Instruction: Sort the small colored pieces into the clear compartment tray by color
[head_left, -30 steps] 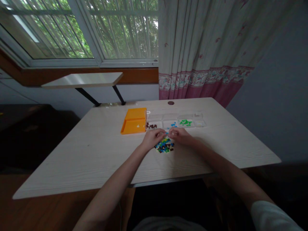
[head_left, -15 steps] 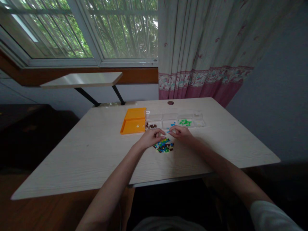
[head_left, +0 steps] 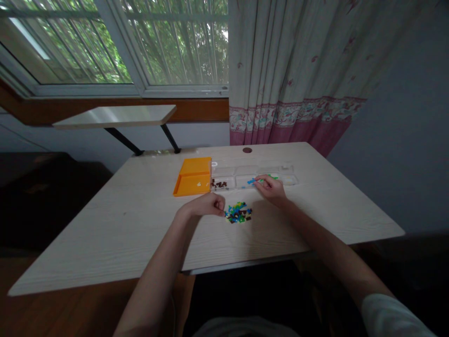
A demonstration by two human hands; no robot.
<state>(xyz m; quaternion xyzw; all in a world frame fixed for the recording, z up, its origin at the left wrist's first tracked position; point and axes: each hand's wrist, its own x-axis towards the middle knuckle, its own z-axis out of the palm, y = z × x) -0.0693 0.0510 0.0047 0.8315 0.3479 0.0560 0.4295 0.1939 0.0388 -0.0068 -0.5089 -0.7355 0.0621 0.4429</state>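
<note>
A mixed pile of small building bricks, in blue, green, yellow, brown and black, lies on the table. At its left edge is my left hand, fingers curled and thumb tip close against the pieces. Whether it pinches a brick is too small to see. Farther off, my right hand reaches over a clear compartment tray, its fingertips pinched beside the blue bricks. What it holds, if anything, I cannot make out. Brown bricks fill the left compartment; green bricks are partly hidden behind my right hand.
An open orange plastic case with a few tiny pale bits inside stands at the tray's left. A raised shelf is at the table's back left. Behind are a window and a curtain.
My hands have moved apart. The right went forward from above the pile to the tray with the blue bricks; the left came back and down to the pile's left side.
</note>
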